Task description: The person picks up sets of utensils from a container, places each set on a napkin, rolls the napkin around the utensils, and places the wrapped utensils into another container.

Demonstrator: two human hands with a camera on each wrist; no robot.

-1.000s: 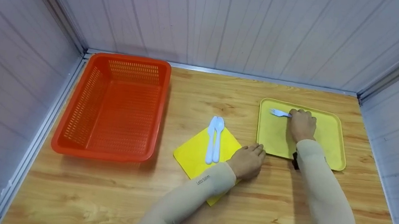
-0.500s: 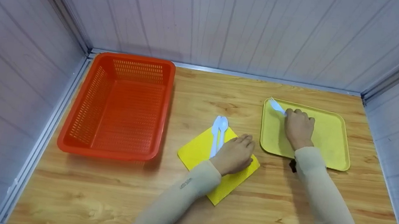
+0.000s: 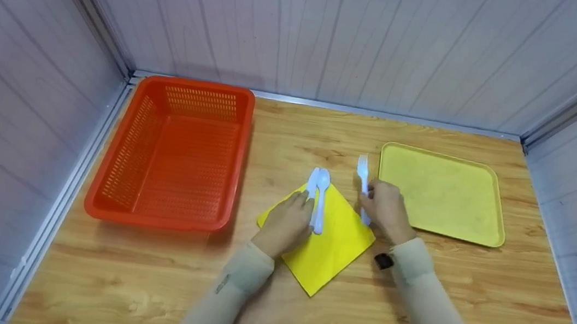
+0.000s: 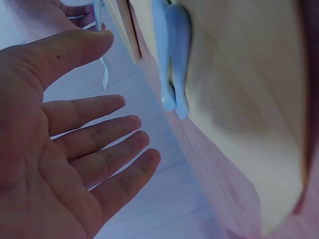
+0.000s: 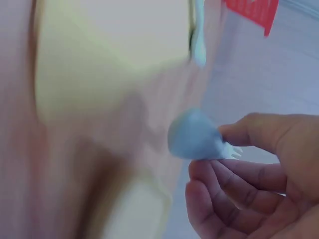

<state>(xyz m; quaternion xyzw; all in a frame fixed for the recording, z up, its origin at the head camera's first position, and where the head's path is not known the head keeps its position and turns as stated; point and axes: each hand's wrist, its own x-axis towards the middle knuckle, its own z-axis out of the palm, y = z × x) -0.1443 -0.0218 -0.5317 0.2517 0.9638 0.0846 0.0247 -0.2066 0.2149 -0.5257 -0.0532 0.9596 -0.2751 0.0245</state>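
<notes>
My right hand (image 3: 388,210) pinches a pale blue fork (image 3: 363,171) between thumb and fingers, tines pointing away, between the yellow napkin (image 3: 329,255) and the tray. In the right wrist view, the fork's handle end (image 5: 192,134) faces the camera. A pale blue knife (image 3: 313,179) and a matching spoon (image 3: 322,188) lie side by side on the napkin. Over the napkin's left part is my left hand (image 3: 286,225), covering some of the knife in the head view. The left wrist view shows that hand's fingers (image 4: 107,154) spread and fairly straight, holding nothing, apart from the cutlery.
A yellow tray (image 3: 454,199) lies at the right with nothing on it. An orange-red basket (image 3: 236,177) stands at the left. Pale panelled walls (image 3: 304,32) enclose the wooden table (image 3: 142,276) at the back and both sides.
My right hand has lifted the fork off the tray and carried it left toward the napkin, turning its tines away. My left hand has moved left across the napkin, uncovering the spoon.
</notes>
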